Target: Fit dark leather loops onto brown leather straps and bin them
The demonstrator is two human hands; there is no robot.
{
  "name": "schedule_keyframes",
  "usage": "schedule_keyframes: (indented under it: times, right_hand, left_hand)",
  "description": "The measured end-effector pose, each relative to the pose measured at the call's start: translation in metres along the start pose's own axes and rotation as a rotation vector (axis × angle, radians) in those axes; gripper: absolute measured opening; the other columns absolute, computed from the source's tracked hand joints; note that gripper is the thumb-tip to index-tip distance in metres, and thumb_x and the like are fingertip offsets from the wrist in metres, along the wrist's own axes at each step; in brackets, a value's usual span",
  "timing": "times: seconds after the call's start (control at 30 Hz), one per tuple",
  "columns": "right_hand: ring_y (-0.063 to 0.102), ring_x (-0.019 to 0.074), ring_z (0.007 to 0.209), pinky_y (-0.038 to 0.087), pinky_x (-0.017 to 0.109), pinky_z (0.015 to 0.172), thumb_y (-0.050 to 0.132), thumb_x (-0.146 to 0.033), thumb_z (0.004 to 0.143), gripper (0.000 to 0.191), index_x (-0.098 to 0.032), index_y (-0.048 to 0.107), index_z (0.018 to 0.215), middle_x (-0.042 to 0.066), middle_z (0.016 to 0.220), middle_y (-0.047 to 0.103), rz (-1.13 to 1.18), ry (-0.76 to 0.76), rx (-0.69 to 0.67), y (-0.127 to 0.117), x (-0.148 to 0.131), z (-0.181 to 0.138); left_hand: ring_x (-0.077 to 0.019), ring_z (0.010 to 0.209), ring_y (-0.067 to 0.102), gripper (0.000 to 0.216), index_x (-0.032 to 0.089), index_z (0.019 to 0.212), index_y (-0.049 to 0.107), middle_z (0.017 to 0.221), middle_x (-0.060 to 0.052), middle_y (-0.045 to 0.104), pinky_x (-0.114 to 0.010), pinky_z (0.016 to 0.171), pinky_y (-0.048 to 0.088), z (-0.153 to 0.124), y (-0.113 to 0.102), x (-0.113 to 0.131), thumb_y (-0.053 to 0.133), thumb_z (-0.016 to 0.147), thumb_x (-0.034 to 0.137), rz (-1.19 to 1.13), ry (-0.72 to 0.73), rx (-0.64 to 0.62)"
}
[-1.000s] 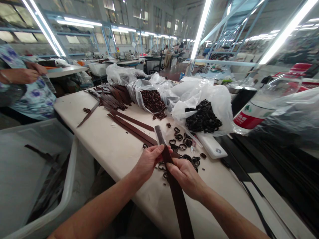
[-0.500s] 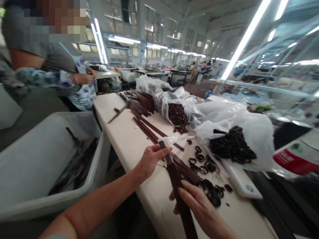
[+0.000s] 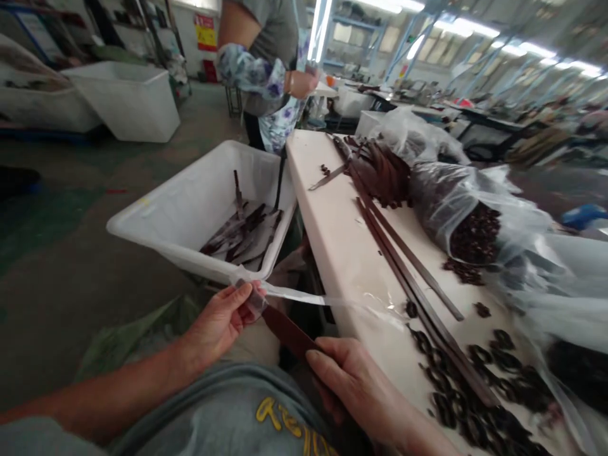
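My left hand [image 3: 219, 324] pinches the tip of a dark brown leather strap [image 3: 287, 331] together with a thin clear plastic film [image 3: 327, 299] that stretches from the strap tip toward the table. My right hand [image 3: 358, 387] is closed around the strap lower down, over my lap. Both hands are off the left edge of the cream table [image 3: 342, 247]. On the table near my right hand lie long brown straps [image 3: 403, 266] and several dark loop rings [image 3: 456, 392].
A white bin [image 3: 190, 209] holding dark straps stands on the floor left of the table. Clear bags of brown pieces [image 3: 475, 234] and a strap pile [image 3: 380, 171] sit on the table. Another person [image 3: 266, 69] stands at the table's far end. More white bins [image 3: 123, 101] stand far left.
My view has swung left toward the floor bin. Both hands have carried the strap off the table's edge over my lap, and the clear film now pulls out from its tip.
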State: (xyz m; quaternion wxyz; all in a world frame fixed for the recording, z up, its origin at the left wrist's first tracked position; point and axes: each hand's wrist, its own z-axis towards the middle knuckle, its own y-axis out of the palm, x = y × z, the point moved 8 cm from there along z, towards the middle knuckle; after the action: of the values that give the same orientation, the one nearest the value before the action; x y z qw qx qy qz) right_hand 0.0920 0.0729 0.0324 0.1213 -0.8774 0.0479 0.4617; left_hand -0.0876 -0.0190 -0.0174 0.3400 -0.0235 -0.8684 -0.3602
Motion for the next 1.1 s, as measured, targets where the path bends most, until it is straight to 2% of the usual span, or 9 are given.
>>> schedule_keyframes:
  times: [0.17,0.33,0.43,0.57,0.63,0.73,0.83,1.0,1.1]
  right_hand:
    - [0.045,0.0094,0.044,0.03,0.02,0.041,0.04,-0.044,0.096,0.039,-0.021,0.047,0.066,-0.003,0.052,0.05,-0.219,0.044,-0.085,0.03,-0.01,0.031]
    - [0.047,0.009,0.044,0.036,0.02,0.044,0.041,-0.044,0.096,0.038,-0.02,0.048,0.067,-0.004,0.053,0.05,-0.197,-0.045,-0.089,0.066,-0.018,0.073]
    - [0.052,0.0095,0.046,0.04,0.02,0.046,0.045,-0.045,0.094,0.032,-0.02,0.051,0.076,-0.004,0.058,0.055,-0.077,-0.064,-0.126,0.076,-0.01,0.08]
    - [0.051,0.0091,0.045,0.039,0.019,0.045,0.045,-0.047,0.094,0.034,-0.019,0.052,0.076,-0.005,0.056,0.054,-0.027,-0.02,-0.157,0.073,0.002,0.071]
    - [0.049,0.0088,0.043,0.037,0.019,0.043,0.044,-0.045,0.095,0.035,-0.019,0.052,0.073,-0.005,0.053,0.052,-0.109,-0.02,-0.109,0.069,-0.001,0.072]
    - [0.05,0.0093,0.043,0.038,0.02,0.043,0.045,-0.042,0.094,0.033,-0.019,0.053,0.073,-0.005,0.053,0.053,-0.199,-0.078,-0.045,0.072,-0.012,0.082]
    - [0.054,0.01,0.047,0.041,0.02,0.047,0.044,-0.043,0.094,0.033,-0.019,0.052,0.073,-0.003,0.058,0.057,-0.155,-0.116,-0.04,0.072,-0.013,0.085]
    - [0.058,0.0121,0.055,0.043,0.022,0.054,0.043,-0.043,0.096,0.034,-0.018,0.053,0.075,-0.001,0.063,0.061,-0.231,-0.061,-0.067,0.054,0.01,0.056]
    - [0.057,0.0123,0.053,0.041,0.022,0.052,0.041,-0.043,0.098,0.036,-0.019,0.053,0.074,-0.001,0.061,0.06,-0.339,-0.044,-0.025,0.051,0.014,0.052]
  left_hand:
    - [-0.0138,0.071,0.07,0.01,0.015,0.077,0.074,0.079,-0.004,0.075,-0.021,0.065,0.058,-0.021,-0.052,-0.031,0.082,0.073,0.018,-0.092,-0.165,0.144]
    - [-0.0137,0.069,0.068,0.027,0.012,0.076,0.074,0.074,-0.004,0.073,-0.022,0.067,0.057,-0.02,-0.051,-0.052,0.092,0.057,0.022,-0.131,-0.245,0.008]
    - [-0.0125,0.067,0.066,0.031,0.01,0.078,0.075,0.074,-0.004,0.073,-0.021,0.064,0.055,-0.009,-0.061,-0.029,0.091,0.059,0.028,-0.094,-0.153,-0.001]
    - [-0.01,0.067,0.065,0.018,0.013,0.081,0.075,0.075,-0.002,0.072,-0.019,0.066,0.053,-0.001,-0.087,0.012,0.083,0.071,0.026,-0.095,0.038,0.132]
    - [-0.0106,0.068,0.065,0.017,0.013,0.081,0.074,0.076,-0.002,0.072,-0.02,0.066,0.053,-0.005,-0.087,0.006,0.083,0.072,0.025,-0.089,-0.004,0.133]
    - [-0.0118,0.068,0.065,0.024,0.013,0.082,0.075,0.076,-0.003,0.072,-0.021,0.065,0.052,-0.013,-0.065,-0.025,0.086,0.067,0.028,-0.098,-0.135,-0.003]
    - [-0.0124,0.071,0.065,0.029,0.011,0.082,0.075,0.078,-0.004,0.072,-0.022,0.067,0.051,-0.013,-0.05,-0.035,0.088,0.065,0.032,-0.088,-0.116,-0.09]
    - [-0.0102,0.072,0.065,0.027,0.013,0.082,0.076,0.082,-0.004,0.074,-0.018,0.067,0.049,-0.004,-0.075,-0.025,0.088,0.065,0.03,-0.099,-0.056,0.068]
    - [-0.0112,0.074,0.067,0.024,0.016,0.082,0.077,0.085,-0.005,0.075,-0.018,0.065,0.049,-0.012,-0.07,-0.047,0.087,0.066,0.029,-0.074,-0.184,0.032]
